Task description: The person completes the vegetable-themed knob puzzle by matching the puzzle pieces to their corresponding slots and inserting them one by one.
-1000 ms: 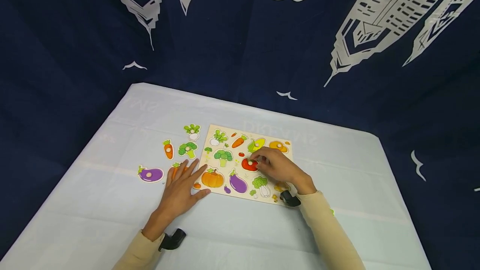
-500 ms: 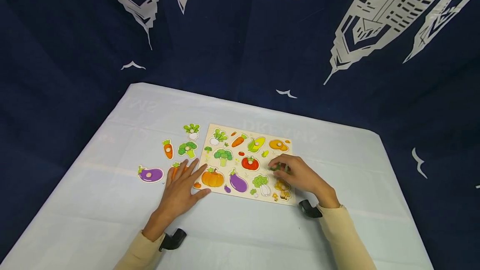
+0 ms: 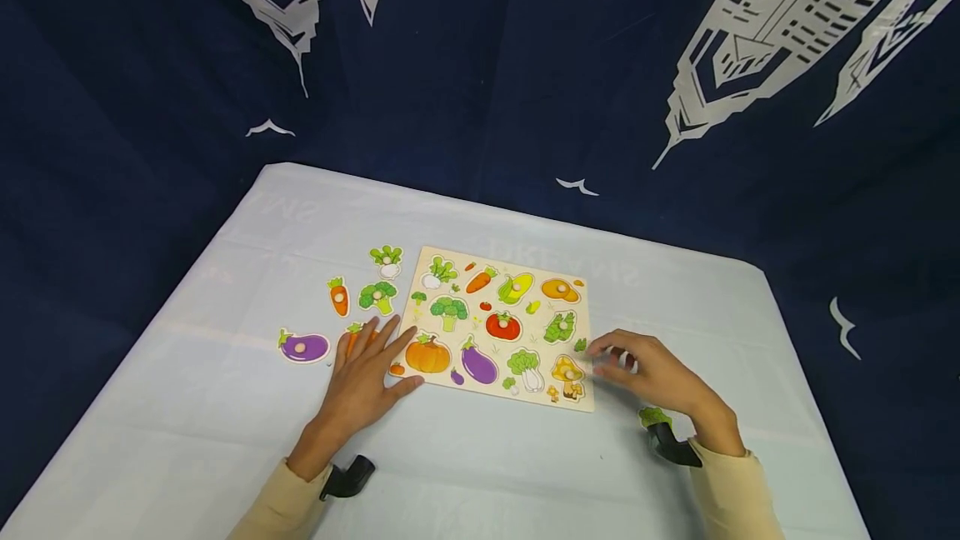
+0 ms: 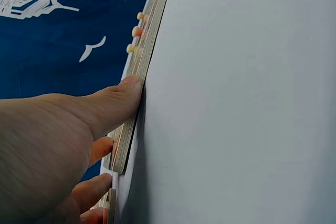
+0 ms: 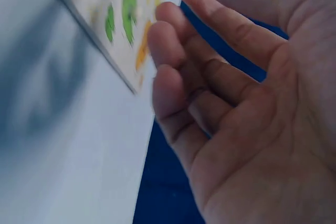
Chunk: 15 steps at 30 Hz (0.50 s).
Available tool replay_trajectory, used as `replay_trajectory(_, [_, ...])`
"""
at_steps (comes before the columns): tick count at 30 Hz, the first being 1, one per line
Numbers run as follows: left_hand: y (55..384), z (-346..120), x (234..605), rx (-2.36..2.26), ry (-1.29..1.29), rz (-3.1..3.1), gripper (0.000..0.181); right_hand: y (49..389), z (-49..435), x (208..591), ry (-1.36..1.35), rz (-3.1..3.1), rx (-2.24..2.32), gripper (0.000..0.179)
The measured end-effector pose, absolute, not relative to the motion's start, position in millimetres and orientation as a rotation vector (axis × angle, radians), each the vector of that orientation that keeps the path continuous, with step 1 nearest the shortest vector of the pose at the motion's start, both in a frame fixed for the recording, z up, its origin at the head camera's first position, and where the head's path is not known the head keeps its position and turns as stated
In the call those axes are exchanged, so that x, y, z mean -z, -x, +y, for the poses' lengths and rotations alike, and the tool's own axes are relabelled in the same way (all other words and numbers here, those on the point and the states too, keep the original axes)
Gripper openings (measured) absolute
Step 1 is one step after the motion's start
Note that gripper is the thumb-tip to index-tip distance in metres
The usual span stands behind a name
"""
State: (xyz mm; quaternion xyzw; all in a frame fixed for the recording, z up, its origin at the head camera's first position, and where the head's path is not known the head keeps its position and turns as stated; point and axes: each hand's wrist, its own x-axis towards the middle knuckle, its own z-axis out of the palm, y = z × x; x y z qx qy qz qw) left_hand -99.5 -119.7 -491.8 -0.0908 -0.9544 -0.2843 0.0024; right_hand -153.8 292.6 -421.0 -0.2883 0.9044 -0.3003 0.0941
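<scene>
Hovering empty, the right hand has room right of the bright vegetable puzzle board, whose left edge the wide-spread left hand touches.

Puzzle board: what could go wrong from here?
1. The left grip touches the board's near edge; a push there could slide it.
2. An orange piece is partly hidden by those fingers and might get dragged along.
3. The right wrist camera partly covers a green piece; it could knock it if low enough.
</scene>
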Motion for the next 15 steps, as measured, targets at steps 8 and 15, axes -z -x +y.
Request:
replay_trajectory(8, [101,-119,491,0.880,0.281,-3.000,0.075,131,323,417,0.724,2.782,0.904,0.022])
replay_trajectory(15, [100,-119,490,0.882,0.273,-2.993,0.074,119,336,421,0.731,2.836,0.942,0.023])
